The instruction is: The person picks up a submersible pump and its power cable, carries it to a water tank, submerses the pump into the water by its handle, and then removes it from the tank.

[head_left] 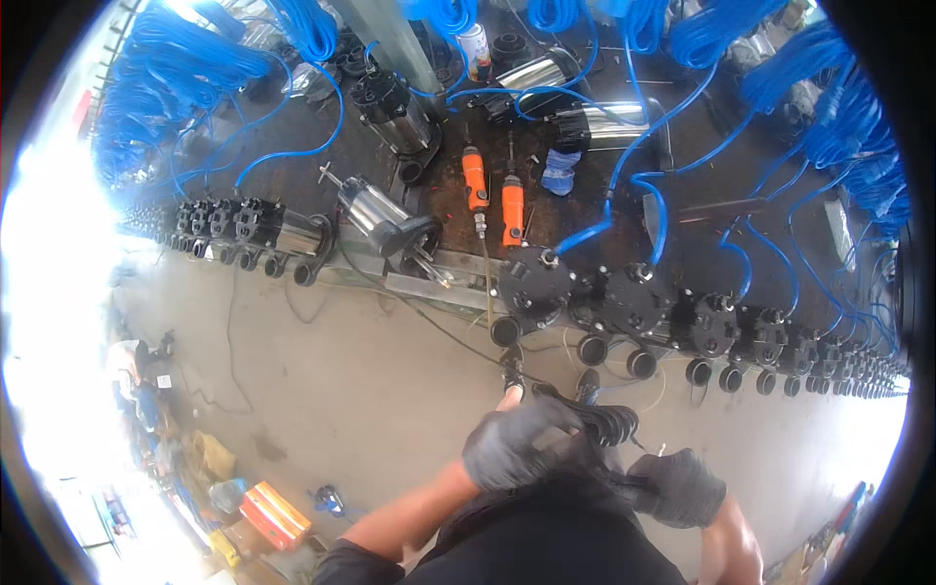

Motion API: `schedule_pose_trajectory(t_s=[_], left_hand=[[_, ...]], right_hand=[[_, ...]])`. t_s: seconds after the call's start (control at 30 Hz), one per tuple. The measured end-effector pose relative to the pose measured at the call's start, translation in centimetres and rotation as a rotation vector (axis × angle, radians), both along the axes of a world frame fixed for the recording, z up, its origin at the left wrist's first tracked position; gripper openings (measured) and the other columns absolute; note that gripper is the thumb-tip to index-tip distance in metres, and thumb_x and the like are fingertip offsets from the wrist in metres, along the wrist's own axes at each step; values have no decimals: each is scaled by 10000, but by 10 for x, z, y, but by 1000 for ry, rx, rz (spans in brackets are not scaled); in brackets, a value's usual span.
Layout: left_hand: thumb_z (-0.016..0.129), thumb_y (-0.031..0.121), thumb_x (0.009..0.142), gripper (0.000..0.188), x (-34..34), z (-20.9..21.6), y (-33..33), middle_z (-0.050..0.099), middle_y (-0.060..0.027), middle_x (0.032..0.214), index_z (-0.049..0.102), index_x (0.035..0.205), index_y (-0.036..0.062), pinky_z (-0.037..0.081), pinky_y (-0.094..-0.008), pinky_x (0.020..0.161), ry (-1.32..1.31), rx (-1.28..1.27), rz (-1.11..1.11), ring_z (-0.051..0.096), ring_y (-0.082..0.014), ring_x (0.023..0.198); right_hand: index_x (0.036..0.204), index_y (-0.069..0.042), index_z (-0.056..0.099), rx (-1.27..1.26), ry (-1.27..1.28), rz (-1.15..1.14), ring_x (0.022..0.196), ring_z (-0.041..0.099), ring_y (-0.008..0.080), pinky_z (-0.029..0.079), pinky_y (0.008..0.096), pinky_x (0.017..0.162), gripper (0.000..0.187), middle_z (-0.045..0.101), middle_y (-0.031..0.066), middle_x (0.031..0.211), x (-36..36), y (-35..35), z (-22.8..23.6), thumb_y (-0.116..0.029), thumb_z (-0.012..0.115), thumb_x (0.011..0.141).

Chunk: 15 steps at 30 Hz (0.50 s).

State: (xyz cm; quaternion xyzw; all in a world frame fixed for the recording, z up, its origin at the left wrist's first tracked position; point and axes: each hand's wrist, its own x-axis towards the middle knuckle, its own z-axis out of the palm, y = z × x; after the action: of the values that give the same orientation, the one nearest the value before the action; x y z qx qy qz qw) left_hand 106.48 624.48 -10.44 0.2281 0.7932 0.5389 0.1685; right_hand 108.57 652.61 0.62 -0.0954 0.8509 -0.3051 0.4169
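Observation:
My left hand, in a grey work glove, is in front of my body with its fingers curled on a coiled black cable. Slight motion blur softens that glove. To the right, my right hand, gloved alike, is closed on another stretch of the black cable close to my dark shirt. Loops of the coil hang between the hands, above my feet. Part of the cable is hidden by the gloves and lost against the shirt.
Black-and-silver pumps stand and lie on the dark workbench, with more lined along its edge. Two orange power screwdrivers lie mid-bench. Blue hose coils hang beyond. An orange box is on the floor at lower left.

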Motion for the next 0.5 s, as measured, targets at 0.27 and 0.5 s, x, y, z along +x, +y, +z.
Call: schedule_pose_trajectory(t_s=[0.27,0.5], left_hand=[[582,166,1045,370,-166,-37,-188,584,-165,1361,560,1362,-23,465,-354,1046,88,-112,1005,566,-254,1249],[575,189,1060,325,-213,-56,-192,632,-109,1225,575,1322,-4,464,-329,1014,184,-218,810,580,-189,1137]], right_hand=[[876,-83,729,175,31,-79,687,703,328,558,407,638,261,706,127,732,13,-36,-18,-334,784,830],[852,-82,674,73,65,-302,676,682,389,542,452,610,257,674,152,698,12,-59,-7,-313,784,837]])
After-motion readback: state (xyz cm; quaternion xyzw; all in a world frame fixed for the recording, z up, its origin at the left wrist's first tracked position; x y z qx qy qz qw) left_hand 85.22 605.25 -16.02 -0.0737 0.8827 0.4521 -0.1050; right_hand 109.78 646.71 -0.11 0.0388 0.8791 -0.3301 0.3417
